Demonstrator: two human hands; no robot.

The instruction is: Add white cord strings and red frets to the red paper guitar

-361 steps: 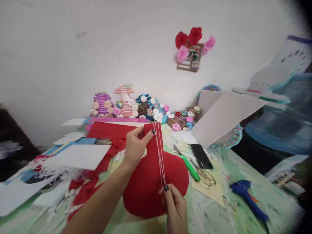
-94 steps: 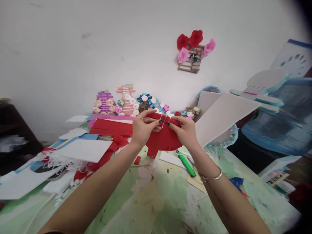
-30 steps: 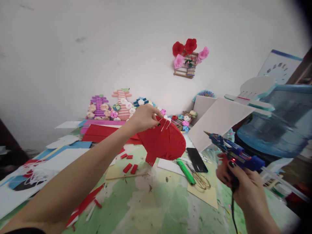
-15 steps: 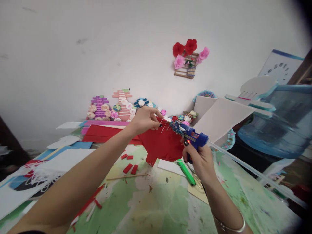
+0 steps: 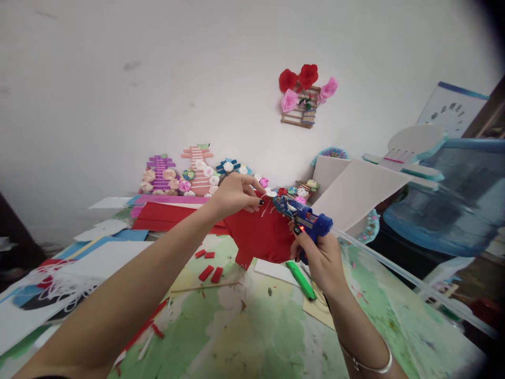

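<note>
My left hand (image 5: pixel 236 195) is closed at the upper edge of a red cut-out board (image 5: pixel 256 237), its thumb and forefinger pinched on a thin white string (image 5: pixel 263 209). Several short white strands lie across the red face there. In my right hand (image 5: pixel 321 258) is a blue hot glue gun (image 5: pixel 310 218) with a small red light glowing. Its nozzle points left, close to the strings at the board's top edge; whether it touches is too small to tell. A clear glue stick (image 5: pixel 371 253) trails from the gun's back. The board stands tilted above the table.
Small red blocks (image 5: pixel 205 272), a thin wooden stick (image 5: pixel 203 287) and a green utility knife (image 5: pixel 301 280) lie on the stained green table (image 5: pixel 236 342). White string tangles (image 5: pixel 67 287) and boards lie left. Flower-decked guitar shapes (image 5: pixel 197 171) line the wall; a water jug (image 5: pixel 461 200) stands right.
The glue gun and my right hand have shifted slightly left, bringing the nozzle nearer the strings. My left hand keeps nearly the same place and pinch.
</note>
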